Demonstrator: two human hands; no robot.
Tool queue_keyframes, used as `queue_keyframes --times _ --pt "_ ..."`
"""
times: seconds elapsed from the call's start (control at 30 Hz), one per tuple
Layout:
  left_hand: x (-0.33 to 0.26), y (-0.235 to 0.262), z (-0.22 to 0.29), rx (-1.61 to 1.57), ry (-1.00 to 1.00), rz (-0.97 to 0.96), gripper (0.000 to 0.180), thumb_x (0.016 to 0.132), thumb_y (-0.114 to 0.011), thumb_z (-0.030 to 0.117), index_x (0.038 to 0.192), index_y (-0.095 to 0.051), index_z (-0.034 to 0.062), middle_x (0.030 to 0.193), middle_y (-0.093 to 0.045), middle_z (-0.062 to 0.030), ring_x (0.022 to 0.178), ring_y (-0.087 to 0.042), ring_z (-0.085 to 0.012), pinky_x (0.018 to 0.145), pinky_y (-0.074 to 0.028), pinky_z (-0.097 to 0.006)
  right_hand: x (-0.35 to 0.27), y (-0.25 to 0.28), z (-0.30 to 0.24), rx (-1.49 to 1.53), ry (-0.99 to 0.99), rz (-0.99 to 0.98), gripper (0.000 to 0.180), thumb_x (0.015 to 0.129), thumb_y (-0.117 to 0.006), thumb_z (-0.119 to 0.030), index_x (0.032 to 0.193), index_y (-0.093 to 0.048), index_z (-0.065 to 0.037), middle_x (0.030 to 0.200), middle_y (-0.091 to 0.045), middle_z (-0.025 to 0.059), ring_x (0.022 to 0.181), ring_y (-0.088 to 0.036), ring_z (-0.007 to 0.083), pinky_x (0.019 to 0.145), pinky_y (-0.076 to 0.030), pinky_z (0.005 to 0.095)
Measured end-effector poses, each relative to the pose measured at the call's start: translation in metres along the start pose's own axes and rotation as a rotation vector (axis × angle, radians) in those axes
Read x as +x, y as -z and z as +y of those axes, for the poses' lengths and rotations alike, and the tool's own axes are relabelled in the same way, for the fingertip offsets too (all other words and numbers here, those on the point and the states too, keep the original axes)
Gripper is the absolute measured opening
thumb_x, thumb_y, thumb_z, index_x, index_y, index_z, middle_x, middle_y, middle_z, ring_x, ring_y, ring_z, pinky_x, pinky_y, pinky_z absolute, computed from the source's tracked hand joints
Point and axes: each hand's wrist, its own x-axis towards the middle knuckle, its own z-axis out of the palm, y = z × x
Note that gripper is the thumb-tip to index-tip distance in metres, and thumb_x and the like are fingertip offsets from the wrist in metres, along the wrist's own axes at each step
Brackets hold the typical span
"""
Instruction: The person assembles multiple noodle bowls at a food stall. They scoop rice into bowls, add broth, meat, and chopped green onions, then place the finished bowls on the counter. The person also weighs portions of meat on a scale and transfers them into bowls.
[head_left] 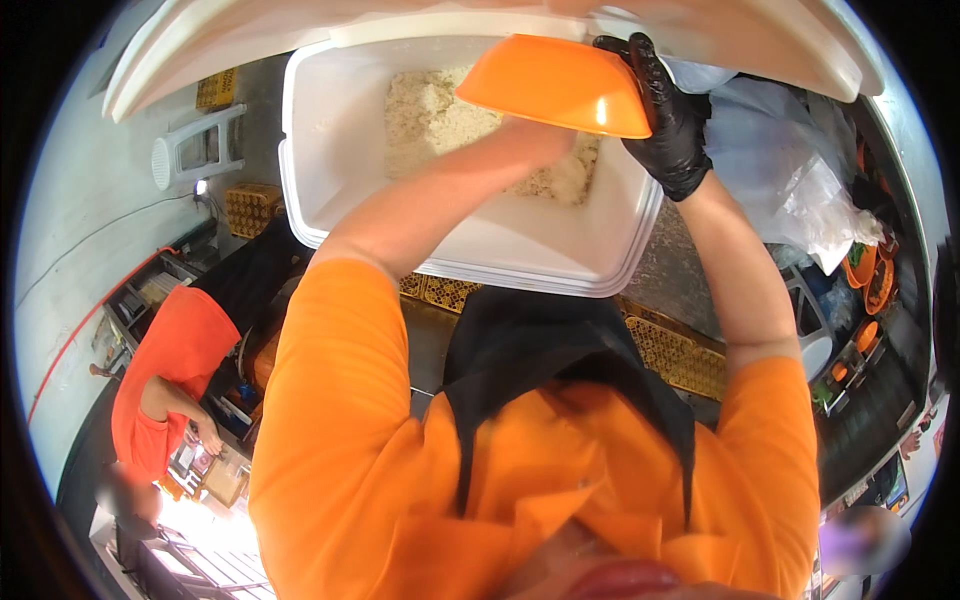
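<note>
Orange plastic bowl [555,85], light, stiff and likely slick, sits above the rice in the white tub [330,190], its rim pinched by your gloved right hand [668,120]; your left fingers are hidden.

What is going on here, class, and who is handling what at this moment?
A person in an orange shirt and black apron leans over a large white tub holding cooked rice. The right hand, in a black glove, grips the rim of an orange bowl tilted over the tub. The left forearm reaches under the bowl toward the rice; the left hand is hidden behind it. Another person in orange works at a counter on the left.
</note>
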Motion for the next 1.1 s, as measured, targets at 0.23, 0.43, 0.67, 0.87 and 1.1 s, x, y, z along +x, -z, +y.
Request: queue_keyframes --times 0.23,0.43,0.67,0.87,1.1 --pt "0.017 -0.073 -0.044 0.239 -0.015 -0.169 0.039 0.091 -0.043 0.013 0.128 -0.051 0.0049 0.120 -0.058 -0.0223 0.100 -0.062 -0.0358 0.086 -0.048 -0.047 -0.004 0.002 -0.001 0.017 -0.069 -0.103 0.065 0.078 -0.065 0.003 0.138 -0.040 -0.007 0.127 -0.058 0.0143 0.115 -0.058 0.0304 0.095 -0.048 0.0352" --pt "-0.005 -0.096 -0.027 0.717 -0.281 -0.726 0.040 0.089 -0.045 0.012 0.127 -0.052 0.0033 0.117 -0.060 -0.0222 0.094 -0.065 -0.0351 0.081 -0.049 -0.048 -0.002 -0.003 0.004 -0.008 -0.001 -0.107 0.062 0.077 -0.066 0.003 0.135 -0.043 -0.005 0.128 -0.057 0.0125 0.115 -0.057 0.0305 0.096 -0.048 0.0356" --pt "-0.059 -0.052 -0.022 0.727 0.027 -0.859 0.053 0.087 -0.044 0.012 0.138 -0.038 -0.0031 0.092 -0.069 -0.0194 0.087 -0.067 -0.0330 0.072 -0.052 -0.044 -0.001 -0.005 0.005 0.049 -0.016 -0.142 0.060 0.076 -0.065 0.005 0.133 -0.047 -0.006 0.129 -0.056 0.0138 0.116 -0.056 0.0318 0.097 -0.047 0.0366" --pt "-0.080 0.018 -0.066 0.864 0.182 -1.079 0.031 0.083 -0.053 0.009 0.110 -0.067 0.0044 0.091 -0.070 -0.0134 0.085 -0.068 -0.0295 0.068 -0.053 -0.039 -0.001 -0.005 0.004 0.048 -0.017 -0.130 0.059 0.075 -0.066 0.004 0.131 -0.049 -0.005 0.129 -0.056 0.0142 0.115 -0.056 0.0325 0.097 -0.048 0.0380" --pt "-0.070 -0.049 -0.086 0.756 -0.255 -1.225 0.021 0.076 -0.057 0.005 0.090 -0.072 0.0032 0.092 -0.068 -0.0191 0.087 -0.066 -0.0339 0.075 -0.053 -0.039 0.000 -0.004 -0.003 0.025 -0.047 -0.123 0.057 0.074 -0.066 0.002 0.128 -0.051 -0.005 0.128 -0.056 0.0140 0.115 -0.056 0.0334 0.096 -0.048 0.0391"
